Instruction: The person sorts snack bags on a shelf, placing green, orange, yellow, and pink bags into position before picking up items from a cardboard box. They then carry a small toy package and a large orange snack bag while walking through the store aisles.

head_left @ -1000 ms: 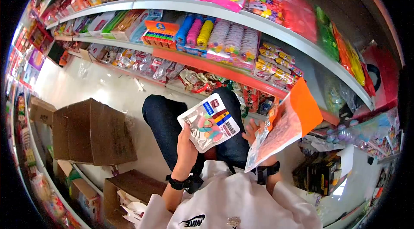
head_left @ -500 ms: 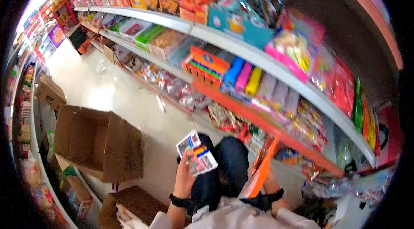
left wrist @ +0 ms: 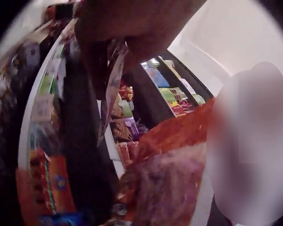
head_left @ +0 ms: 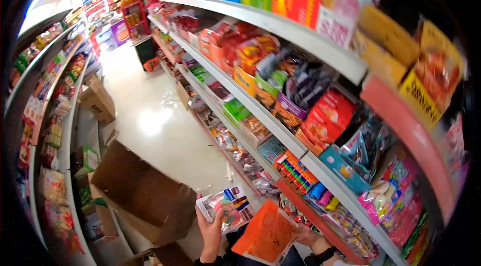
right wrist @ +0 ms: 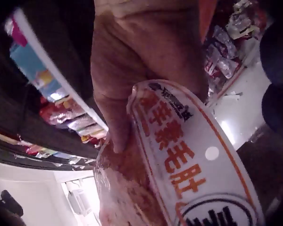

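In the head view my left hand (head_left: 211,231) pinches a small white-edged packet (head_left: 231,211) with a clear window, thumb across its front. To its right, my right hand (head_left: 306,236) grips the edge of a larger orange packet (head_left: 268,233), which lies tilted over my lap. The right wrist view shows the right hand (right wrist: 146,61) with its thumb on the packet (right wrist: 127,188), beside a white printed strip. In the left wrist view the left hand (left wrist: 132,28) is dark, holding the thin packet (left wrist: 114,87) edge-on, with the orange packet (left wrist: 174,136) beyond.
Stocked shelves (head_left: 280,130) of snack bags run along the right, and more shelves (head_left: 70,130) stand at the left. A brown cardboard box (head_left: 143,186) sits on the aisle floor (head_left: 155,115), with another carton (head_left: 97,100) farther back.
The head view has swung up and left along the aisle, so the shelves show more to the right. The orange packet has turned from edge-on to broad side up. Both hands keep their packets.
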Demonstrator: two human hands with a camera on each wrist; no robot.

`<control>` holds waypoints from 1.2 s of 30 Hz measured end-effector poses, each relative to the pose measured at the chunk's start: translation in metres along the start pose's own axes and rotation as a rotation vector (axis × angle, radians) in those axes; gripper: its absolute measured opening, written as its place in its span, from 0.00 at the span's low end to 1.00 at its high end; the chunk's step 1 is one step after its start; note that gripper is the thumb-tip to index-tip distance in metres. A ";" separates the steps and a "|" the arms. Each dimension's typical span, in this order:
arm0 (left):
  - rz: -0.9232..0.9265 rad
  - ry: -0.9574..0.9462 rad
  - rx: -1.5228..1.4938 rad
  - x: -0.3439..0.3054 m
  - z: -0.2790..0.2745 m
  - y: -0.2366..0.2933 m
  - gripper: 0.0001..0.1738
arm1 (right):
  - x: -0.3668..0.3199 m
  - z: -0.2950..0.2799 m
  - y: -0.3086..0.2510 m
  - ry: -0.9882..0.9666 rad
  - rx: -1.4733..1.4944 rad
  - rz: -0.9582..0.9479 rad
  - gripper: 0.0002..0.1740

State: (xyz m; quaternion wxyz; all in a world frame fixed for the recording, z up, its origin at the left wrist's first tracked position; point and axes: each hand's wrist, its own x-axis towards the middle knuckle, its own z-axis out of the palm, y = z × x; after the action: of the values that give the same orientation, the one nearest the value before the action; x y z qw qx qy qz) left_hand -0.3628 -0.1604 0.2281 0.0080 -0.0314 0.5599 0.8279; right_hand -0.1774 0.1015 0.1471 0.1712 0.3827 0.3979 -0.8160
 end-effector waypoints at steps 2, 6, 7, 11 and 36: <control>0.091 0.088 0.041 -0.007 0.018 0.075 0.42 | 0.005 0.026 -0.014 -0.217 0.035 -0.087 0.30; 0.238 0.113 0.391 -0.015 -0.007 0.151 0.28 | -0.063 0.152 -0.078 -0.238 -0.128 -0.236 0.28; 0.158 0.075 0.396 -0.015 -0.033 0.147 0.22 | -0.087 0.177 -0.091 -0.201 -0.172 -0.210 0.26; -0.134 0.169 -0.074 -0.025 -0.047 0.215 0.16 | -0.168 0.304 -0.141 -0.310 -0.150 -0.195 0.22; -0.226 0.280 -0.023 0.105 -0.052 0.350 0.26 | -0.153 0.456 -0.225 -0.314 -0.221 -0.154 0.24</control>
State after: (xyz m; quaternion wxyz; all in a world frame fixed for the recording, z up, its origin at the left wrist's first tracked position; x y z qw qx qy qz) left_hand -0.4820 -0.3415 0.5262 0.0227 -0.2093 0.5388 0.8157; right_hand -0.4323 -0.1179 0.5579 0.2093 0.1982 0.4815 -0.8277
